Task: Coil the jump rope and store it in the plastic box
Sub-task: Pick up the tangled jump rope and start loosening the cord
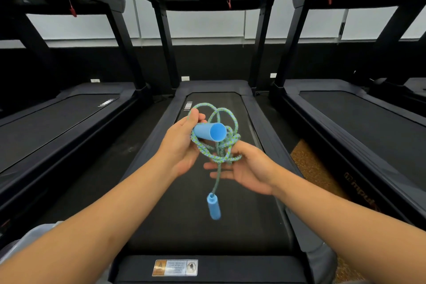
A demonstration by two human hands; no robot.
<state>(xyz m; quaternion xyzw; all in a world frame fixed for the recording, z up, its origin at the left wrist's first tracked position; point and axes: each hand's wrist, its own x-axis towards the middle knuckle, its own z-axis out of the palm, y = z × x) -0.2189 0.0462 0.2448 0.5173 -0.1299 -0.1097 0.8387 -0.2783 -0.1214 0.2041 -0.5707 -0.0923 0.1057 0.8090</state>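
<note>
The jump rope point(221, 145) is a blue-and-green braided cord with two light blue tube handles. My left hand point(182, 143) grips one handle point(211, 131) together with several loops of cord, held above the treadmill belt. My right hand point(246, 168) sits just below and to the right, its fingers hooked through the lower loops. The second handle point(213, 206) dangles free on a short length of cord beneath both hands. A clear plastic box point(30, 237) shows partly at the lower left, behind my left forearm.
I stand at the rear of a black treadmill point(207, 233) with a warning sticker point(174, 267) on its end cap. Two more treadmills flank it left and right. A cork-coloured mat point(313, 168) lies in the gap on the right.
</note>
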